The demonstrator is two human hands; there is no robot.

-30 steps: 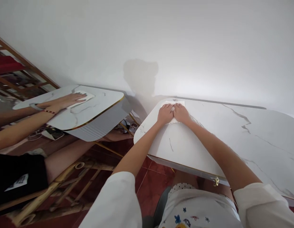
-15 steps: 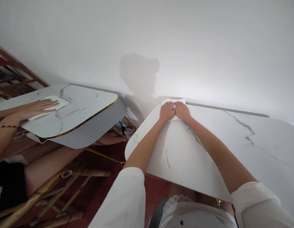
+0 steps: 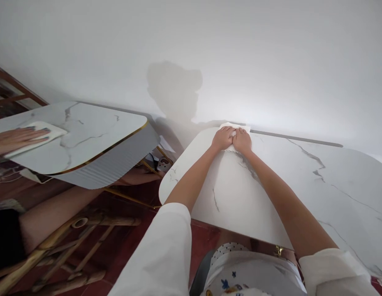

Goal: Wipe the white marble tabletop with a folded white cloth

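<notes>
The plain white wall [image 3: 271,49] fills the upper half of my view, smooth and matte, with a soft grey shadow on it. Below it lies my desk [image 3: 302,185], a broad slab in white marble pattern with thin grey veins and a rounded near-left corner. Its far edge meets the wall. To the left stands a second desk [image 3: 95,135] of the same marble look, with a gold trim line along its rim and a ribbed grey side. Dark red floor [image 3: 203,238] shows between the two, and a bamboo chair frame [image 3: 70,242] stands at lower left.

A small white cloth [image 3: 237,126], soft and slightly crumpled, lies at the far edge of my desk, against the wall. My left hand [image 3: 223,137] and right hand [image 3: 241,140] press on it side by side, touching, palms down and fingers together, gripping nothing. Another person's hand [image 3: 15,139] lies flat on a white pad [image 3: 52,132] on the second desk.

Compared with a second ago, my hands remain paired on the cloth but sit slightly nearer the wall. The other person's hand and pad have slid from the middle of their desk well to the left.
</notes>
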